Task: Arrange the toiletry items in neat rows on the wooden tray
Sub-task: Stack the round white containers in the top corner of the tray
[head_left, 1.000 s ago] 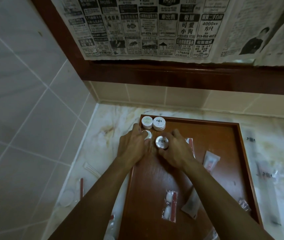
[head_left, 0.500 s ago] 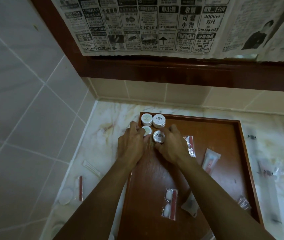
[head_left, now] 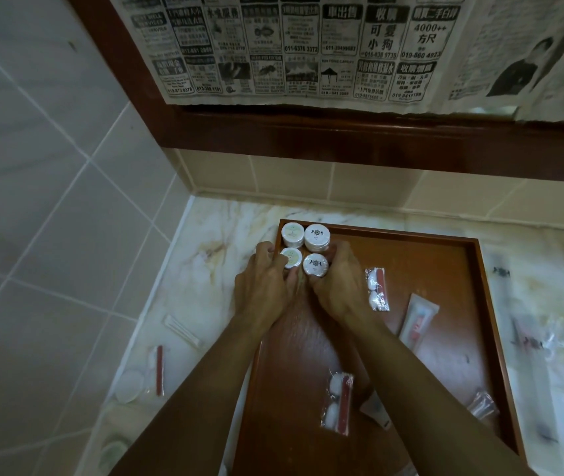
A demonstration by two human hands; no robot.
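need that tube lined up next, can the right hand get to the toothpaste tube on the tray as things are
Probably yes: the toothpaste tube lies uncovered just right of the right hand, but that hand grips a jar first.

It was a bathroom: tiled walls (head_left: 50, 166) met a marble counter (head_left: 205, 242) beyond the gripping hands, and a wood-framed mirror (head_left: 308, 139), covered with newspaper (head_left: 308, 46), hung above them.

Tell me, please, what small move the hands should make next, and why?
Probably let go of the two near jars and reach for a loose packet. The left hand holds the green-label jar, the right hand the dark-label jar, and both already sit close behind the two corner jars. A cotton packet on the wooden tray lies unaligned.
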